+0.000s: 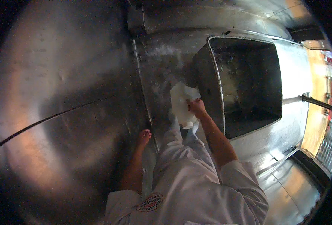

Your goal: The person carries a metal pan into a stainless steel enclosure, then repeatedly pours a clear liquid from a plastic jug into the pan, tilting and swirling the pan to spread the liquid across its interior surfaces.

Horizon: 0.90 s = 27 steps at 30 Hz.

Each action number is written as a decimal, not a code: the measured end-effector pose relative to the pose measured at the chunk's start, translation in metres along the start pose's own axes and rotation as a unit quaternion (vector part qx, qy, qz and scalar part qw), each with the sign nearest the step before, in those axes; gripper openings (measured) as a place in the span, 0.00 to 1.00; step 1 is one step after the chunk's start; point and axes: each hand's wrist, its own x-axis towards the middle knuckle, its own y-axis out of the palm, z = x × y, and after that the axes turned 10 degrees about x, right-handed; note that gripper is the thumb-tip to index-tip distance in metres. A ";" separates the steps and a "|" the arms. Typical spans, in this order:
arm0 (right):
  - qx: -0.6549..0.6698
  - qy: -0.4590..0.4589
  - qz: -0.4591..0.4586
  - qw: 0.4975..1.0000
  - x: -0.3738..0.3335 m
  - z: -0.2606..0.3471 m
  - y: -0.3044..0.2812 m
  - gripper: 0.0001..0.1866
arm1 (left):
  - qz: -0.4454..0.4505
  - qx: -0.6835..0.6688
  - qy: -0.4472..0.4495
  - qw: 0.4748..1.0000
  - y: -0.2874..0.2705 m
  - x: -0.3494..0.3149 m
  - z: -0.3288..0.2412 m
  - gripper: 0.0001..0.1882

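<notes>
In my right hand [197, 107] is a translucent white plastic jug [181, 101], the fingers closed round its handle. A white cap [188, 125] sits on the end of the jug nearest my body. The jug hangs in front of my legs, just left of a large dark tub. My left hand [145, 136] is lower and to the left, its fingers curled in with nothing visible in them. It is close to a metal edge [143, 93] and apart from the jug.
A deep rectangular metal tub [218, 86] with a rounded rim stands on the right, with some wet residue inside. A large metal wall [60, 75] with a dark seam fills the left. Metal panels and a rail [265, 35] lie beyond the tub. Bright openings show far right.
</notes>
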 end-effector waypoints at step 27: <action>0.097 -0.080 -0.059 0.990 0.093 -0.043 -0.339 0.27 | 0.080 0.462 0.080 0.879 0.044 -0.049 -0.109 0.14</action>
